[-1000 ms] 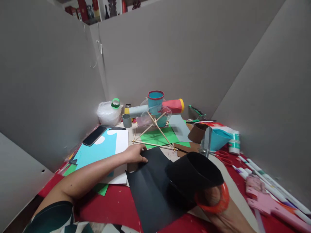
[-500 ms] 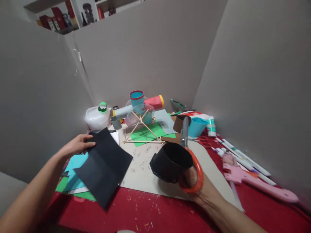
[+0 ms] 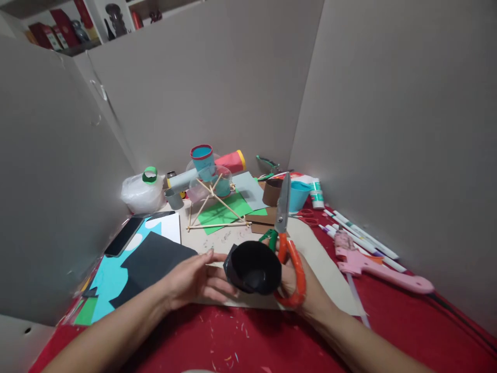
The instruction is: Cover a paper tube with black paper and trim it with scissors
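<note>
My right hand (image 3: 295,285) grips orange-handled scissors (image 3: 284,207), blades pointing up, together with a black paper cup (image 3: 252,269) whose opening faces me. My left hand (image 3: 198,277) reaches in from the left with its fingers apart, the tips at the cup's left side; whether they touch it I cannot tell. A black paper sheet (image 3: 155,264) lies to the left, over cut cyan paper (image 3: 111,280). Something green (image 3: 271,239) shows just behind the cup, partly hidden.
A stick frame (image 3: 217,207) stands mid-table. Behind it are a blue cup with a red rim (image 3: 202,161) and a red tube (image 3: 231,161). A phone (image 3: 124,237) lies left; a pink glue gun (image 3: 384,272) and several markers (image 3: 365,238) lie right.
My left hand has let go of the black sheet, now lying at the left, and moved right to the cup. The cup and scissors have shifted left. The view has turned slightly right.
</note>
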`<state>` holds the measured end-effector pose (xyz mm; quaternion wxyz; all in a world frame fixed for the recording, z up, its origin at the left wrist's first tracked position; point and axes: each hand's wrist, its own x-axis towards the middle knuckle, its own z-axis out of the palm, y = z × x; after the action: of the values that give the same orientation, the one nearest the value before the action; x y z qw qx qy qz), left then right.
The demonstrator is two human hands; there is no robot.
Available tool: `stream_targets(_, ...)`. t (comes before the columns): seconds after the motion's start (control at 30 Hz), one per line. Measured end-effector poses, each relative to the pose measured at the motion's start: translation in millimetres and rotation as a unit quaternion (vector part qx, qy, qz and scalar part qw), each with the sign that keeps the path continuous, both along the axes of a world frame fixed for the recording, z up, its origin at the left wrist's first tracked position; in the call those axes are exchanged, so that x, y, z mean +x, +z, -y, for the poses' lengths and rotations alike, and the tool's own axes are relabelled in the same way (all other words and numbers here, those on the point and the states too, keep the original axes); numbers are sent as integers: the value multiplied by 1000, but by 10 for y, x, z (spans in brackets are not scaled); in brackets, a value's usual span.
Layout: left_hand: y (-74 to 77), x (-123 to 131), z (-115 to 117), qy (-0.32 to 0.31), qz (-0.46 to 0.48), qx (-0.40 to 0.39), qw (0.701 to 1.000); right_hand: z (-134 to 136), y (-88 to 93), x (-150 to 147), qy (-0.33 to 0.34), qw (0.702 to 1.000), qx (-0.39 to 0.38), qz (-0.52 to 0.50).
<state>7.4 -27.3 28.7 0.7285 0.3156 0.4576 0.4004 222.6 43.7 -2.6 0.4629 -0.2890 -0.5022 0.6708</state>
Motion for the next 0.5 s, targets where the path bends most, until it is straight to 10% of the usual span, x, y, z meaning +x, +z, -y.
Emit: stream_targets(0.5,-355,270,-313,-90,204,-106,969,10,114,-41,2,993,-31,117)
